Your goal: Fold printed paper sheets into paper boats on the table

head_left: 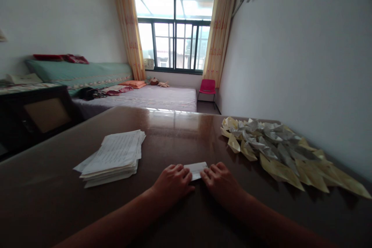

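Both hands (176, 180) (219, 182) pin paper (195, 170) between stack (116, 149) and boats (269, 148).

The small paper (198, 171) at the near side is showing white, and the paper stack (116, 151) on the left is showing white with rows of dark lines. On the right, the folded papers (270, 143) are mixing pale yellow with greyish white. The table (174, 139) is showing dark brown. Farther off, the curtains (128, 19) are displaying yellow-orange with reddish motifs, and the chair (207, 86) is standing out bright pink.
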`<control>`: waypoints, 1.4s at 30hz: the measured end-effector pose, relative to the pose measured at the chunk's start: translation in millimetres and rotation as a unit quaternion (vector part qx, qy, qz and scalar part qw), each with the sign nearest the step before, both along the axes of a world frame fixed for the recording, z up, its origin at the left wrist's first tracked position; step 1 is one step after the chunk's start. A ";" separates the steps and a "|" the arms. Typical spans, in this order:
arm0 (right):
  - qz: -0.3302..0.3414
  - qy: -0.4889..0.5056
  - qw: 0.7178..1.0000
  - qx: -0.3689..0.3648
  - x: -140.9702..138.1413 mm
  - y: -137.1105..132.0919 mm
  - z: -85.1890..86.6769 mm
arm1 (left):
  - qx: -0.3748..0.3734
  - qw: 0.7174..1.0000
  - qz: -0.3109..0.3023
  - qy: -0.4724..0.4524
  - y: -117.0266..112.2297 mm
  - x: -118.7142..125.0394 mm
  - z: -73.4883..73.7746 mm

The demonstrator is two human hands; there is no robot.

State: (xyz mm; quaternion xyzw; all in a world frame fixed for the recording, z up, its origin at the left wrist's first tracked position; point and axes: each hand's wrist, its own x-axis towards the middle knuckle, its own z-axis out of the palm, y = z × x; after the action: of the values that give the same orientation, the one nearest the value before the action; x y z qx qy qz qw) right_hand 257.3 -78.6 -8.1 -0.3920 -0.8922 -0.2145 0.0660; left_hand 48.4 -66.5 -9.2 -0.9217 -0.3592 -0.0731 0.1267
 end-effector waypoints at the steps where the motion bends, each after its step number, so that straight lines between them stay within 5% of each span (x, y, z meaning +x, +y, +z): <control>1: 0.000 0.003 1.000 -0.005 1.3 1.3 0.4 | 0.001 1.000 0.000 0.000 0.8 -0.7 -0.1; 11: -0.014 0.053 0.997 -0.055 10.6 7.1 3.3 | 0.025 0.999 -0.017 0.024 1.8 -2.2 1.1; 20: 0.007 0.062 0.996 -0.069 9.0 1.0 6.3 | -0.032 0.999 0.025 -0.016 3.3 -7.0 7.7; 27: -0.057 0.097 0.989 -0.099 -2.1 -13.6 9.3 | -0.048 0.996 0.005 -0.072 0.5 -6.4 11.4; 33: -0.033 0.225 0.950 -0.215 8.0 -3.4 10.4 | -0.052 0.998 -0.006 -0.036 9.6 -11.6 8.9; 38: -0.065 0.334 0.910 -0.236 26.5 23.6 -4.1 | -0.013 0.999 -0.030 -0.030 8.6 -11.5 10.0; 42: -0.054 0.358 0.908 -0.212 28.0 29.2 -7.2 | 0.039 0.997 -0.058 -0.040 4.6 -6.6 8.4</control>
State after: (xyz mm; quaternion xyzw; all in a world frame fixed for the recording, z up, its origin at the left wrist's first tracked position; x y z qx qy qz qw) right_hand 285.3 -49.4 -15.3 -0.4946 -0.8105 0.1315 0.2850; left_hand 41.8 -61.8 -0.8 -0.9317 -0.3067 -0.1309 0.1437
